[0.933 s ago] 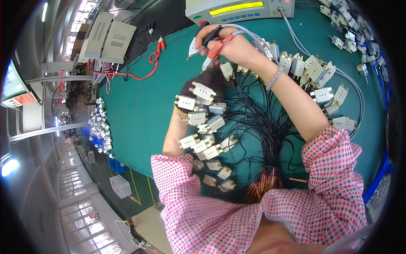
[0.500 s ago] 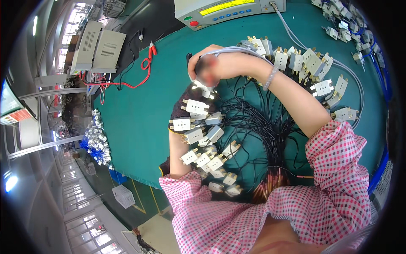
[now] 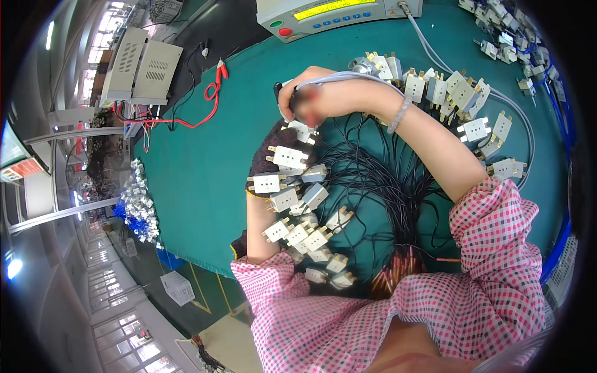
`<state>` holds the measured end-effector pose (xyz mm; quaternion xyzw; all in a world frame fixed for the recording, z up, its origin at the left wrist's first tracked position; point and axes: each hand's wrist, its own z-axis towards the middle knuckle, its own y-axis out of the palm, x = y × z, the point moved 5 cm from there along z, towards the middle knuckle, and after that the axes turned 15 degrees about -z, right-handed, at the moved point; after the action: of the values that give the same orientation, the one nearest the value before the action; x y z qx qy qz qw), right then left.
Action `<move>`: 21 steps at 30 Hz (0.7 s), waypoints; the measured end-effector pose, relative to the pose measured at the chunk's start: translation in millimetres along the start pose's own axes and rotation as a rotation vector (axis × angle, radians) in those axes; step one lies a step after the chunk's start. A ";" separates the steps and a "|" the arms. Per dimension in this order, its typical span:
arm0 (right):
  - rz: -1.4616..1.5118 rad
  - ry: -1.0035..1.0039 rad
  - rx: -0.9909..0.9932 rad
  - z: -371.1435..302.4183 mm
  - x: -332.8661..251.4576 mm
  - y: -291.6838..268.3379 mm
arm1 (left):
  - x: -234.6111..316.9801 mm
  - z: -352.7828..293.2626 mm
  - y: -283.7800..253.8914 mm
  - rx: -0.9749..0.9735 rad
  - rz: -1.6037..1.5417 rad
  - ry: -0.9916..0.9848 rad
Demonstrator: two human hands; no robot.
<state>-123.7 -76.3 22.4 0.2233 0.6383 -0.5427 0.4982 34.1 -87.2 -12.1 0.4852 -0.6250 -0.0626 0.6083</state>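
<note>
My right hand (image 3: 326, 96), bare with a beaded bracelet, is closed at the far middle of the mat. A blurred patch hides what its fingers grip; a black tip and a pale edge stick out on its left. Grey cable (image 3: 357, 75) passes over the back of this hand. Directly below it, my left hand (image 3: 268, 160) wears a dark glove, its fingers mostly hidden. A white plug block (image 3: 303, 132) with metal pins lies between the two hands. More white plug blocks (image 3: 285, 156) on black leads (image 3: 367, 165) drape over the left glove and forearm.
A tester with a lit yellow display (image 3: 339, 13) stands at the far edge. More plug blocks (image 3: 461, 93) lie beyond my right forearm. The leads gather into a bundle with copper-coloured ends (image 3: 398, 270) near my body. Beige boxes (image 3: 140, 68) and a red clip lead (image 3: 214, 93) are at left.
Both hands keep nearly the same place and pose. The background at left has shifted slightly with the view. Writing on the tester's display looks different.
</note>
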 end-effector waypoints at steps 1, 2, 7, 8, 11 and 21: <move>0.021 0.004 0.007 -0.2 -0.1 -0.9 | 0.4 -0.1 -0.3 0.002 0.001 0.000; 0.019 0.000 0.007 -0.7 -0.5 -1.6 | -0.1 -0.4 -0.7 0.006 0.006 0.002; -0.013 0.045 -0.022 -2.3 -1.4 -2.8 | 0.2 -2.3 -4.2 0.021 0.013 0.016; -0.019 0.048 -0.004 -2.5 -1.9 -3.4 | 0.2 -2.0 -4.7 0.021 0.012 0.017; -0.048 0.040 -0.016 -2.7 -4.4 0.9 | 1.1 -1.5 -5.3 0.024 0.012 0.021; 0.003 0.029 0.013 -1.5 -11.3 8.6 | -0.5 3.3 -8.9 0.042 -0.034 0.024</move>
<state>-112.6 -69.4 28.2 0.2352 0.6416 -0.5428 0.4882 36.0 -93.3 -19.3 0.5092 -0.6105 -0.0541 0.6043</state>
